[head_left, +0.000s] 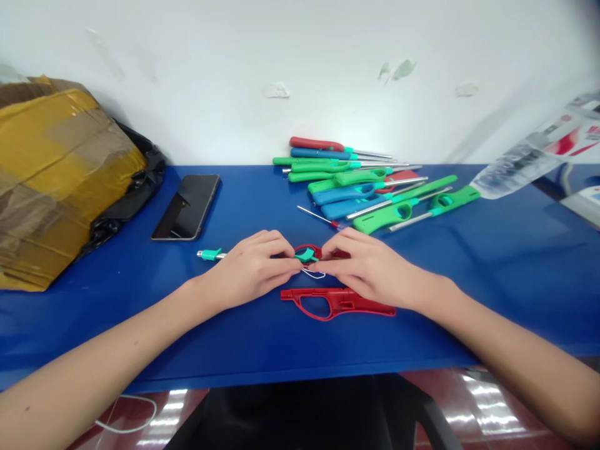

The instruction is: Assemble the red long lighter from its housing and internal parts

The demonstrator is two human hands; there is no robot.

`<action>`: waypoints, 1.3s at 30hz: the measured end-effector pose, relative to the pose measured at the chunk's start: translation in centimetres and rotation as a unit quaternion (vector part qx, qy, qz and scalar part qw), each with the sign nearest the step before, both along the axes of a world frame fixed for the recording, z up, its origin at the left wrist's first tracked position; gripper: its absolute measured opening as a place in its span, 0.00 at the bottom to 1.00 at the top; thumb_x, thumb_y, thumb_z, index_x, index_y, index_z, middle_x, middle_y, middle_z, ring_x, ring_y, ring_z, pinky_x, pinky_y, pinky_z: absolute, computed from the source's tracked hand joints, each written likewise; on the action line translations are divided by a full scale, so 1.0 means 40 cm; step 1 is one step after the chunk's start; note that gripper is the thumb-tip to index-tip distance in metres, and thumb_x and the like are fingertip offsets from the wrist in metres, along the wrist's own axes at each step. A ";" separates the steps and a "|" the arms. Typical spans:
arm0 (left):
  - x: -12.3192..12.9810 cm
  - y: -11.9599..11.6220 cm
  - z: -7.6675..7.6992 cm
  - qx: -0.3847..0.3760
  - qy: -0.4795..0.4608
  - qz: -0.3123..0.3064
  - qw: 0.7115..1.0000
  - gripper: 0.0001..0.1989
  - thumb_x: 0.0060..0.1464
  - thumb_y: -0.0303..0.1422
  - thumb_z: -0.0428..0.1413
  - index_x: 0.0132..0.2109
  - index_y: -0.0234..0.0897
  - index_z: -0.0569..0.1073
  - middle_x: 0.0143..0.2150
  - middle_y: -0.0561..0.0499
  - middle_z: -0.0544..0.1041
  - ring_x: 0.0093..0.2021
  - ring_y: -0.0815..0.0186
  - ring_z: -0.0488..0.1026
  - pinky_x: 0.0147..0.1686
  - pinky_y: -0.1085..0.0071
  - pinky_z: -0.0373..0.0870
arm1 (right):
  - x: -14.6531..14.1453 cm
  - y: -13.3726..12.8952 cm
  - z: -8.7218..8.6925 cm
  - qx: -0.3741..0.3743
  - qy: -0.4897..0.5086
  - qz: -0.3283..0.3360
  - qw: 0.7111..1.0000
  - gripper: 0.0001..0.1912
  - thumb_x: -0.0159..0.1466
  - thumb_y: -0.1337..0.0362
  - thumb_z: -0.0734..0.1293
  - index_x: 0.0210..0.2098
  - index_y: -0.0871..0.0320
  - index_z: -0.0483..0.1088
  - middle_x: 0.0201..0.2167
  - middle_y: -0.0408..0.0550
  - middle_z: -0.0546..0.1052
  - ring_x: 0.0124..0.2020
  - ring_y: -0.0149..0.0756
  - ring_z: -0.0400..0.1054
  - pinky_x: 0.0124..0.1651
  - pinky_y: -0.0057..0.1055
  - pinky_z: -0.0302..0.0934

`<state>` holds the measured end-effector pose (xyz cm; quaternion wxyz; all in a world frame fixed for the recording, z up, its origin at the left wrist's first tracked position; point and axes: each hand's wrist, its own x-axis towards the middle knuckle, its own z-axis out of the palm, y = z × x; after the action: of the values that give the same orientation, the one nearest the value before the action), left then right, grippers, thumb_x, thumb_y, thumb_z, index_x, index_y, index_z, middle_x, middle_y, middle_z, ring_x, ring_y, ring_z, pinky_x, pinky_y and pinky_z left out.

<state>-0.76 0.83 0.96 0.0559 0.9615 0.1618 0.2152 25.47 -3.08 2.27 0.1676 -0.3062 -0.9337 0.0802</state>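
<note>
My left hand (257,265) and my right hand (368,265) meet over an opened stick lighter, fingertips pinched together. Between them shows a teal trigger (307,255) against a red lighter shell half (309,247), with a thin white wire (315,274) looping out below. A metal tube with a teal collar (210,254) sticks out to the left from under my left hand. My fingers partly cover the shell and inner parts. The other red shell half (344,303) lies inner side up just below my hands. A screwdriver (321,217) rests beyond my right hand.
Several green, blue and red stick lighters (356,187) are piled near the wall. A phone (186,207) and a taped box (60,169) lie to the left. A plastic bottle (539,150) is on the right. The blue table (234,350) ends at its front edge.
</note>
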 end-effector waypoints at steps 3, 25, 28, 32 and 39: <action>0.002 -0.001 0.004 0.005 0.006 -0.002 1.000 0.10 0.66 0.30 0.50 0.46 0.36 0.76 0.39 0.45 0.76 0.42 0.62 0.70 0.43 0.66 0.70 | -0.002 -0.001 0.003 0.000 -0.008 -0.001 1.000 0.20 0.69 0.72 0.57 0.54 0.54 0.74 0.42 0.53 0.73 0.45 0.41 0.66 0.55 0.47 0.64; 0.014 -0.006 0.011 -0.029 0.013 0.008 0.999 0.10 0.66 0.31 0.50 0.43 0.33 0.76 0.39 0.45 0.74 0.41 0.64 0.70 0.43 0.69 0.70 | -0.004 0.008 -0.008 -0.024 -0.003 -0.004 1.000 0.19 0.69 0.72 0.58 0.54 0.54 0.73 0.43 0.53 0.71 0.45 0.42 0.61 0.51 0.42 0.63; 0.013 -0.004 0.008 -0.039 0.006 0.005 0.999 0.10 0.66 0.31 0.50 0.44 0.33 0.76 0.39 0.45 0.74 0.41 0.64 0.70 0.43 0.69 0.70 | -0.003 0.007 -0.006 -0.014 -0.010 -0.005 1.000 0.19 0.68 0.72 0.59 0.53 0.55 0.74 0.43 0.53 0.71 0.44 0.42 0.62 0.51 0.42 0.63; 0.012 -0.003 0.008 -0.047 0.015 0.003 0.999 0.10 0.66 0.31 0.50 0.44 0.33 0.76 0.39 0.45 0.73 0.41 0.64 0.69 0.43 0.68 0.70 | -0.007 0.005 -0.006 0.012 -0.021 0.003 1.000 0.19 0.68 0.72 0.58 0.54 0.56 0.73 0.43 0.54 0.71 0.45 0.42 0.62 0.52 0.43 0.63; 0.010 -0.005 0.009 -0.077 0.021 0.000 0.997 0.10 0.67 0.30 0.50 0.47 0.32 0.74 0.41 0.45 0.72 0.43 0.63 0.68 0.45 0.68 0.70 | -0.006 0.006 -0.003 -0.013 -0.010 -0.013 1.000 0.18 0.67 0.71 0.61 0.52 0.55 0.75 0.44 0.53 0.74 0.44 0.43 0.64 0.48 0.42 0.65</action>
<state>-0.37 0.64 1.33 0.1262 0.9586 0.1793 0.1816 25.21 -2.83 2.16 0.1548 -0.3215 -0.9301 0.0874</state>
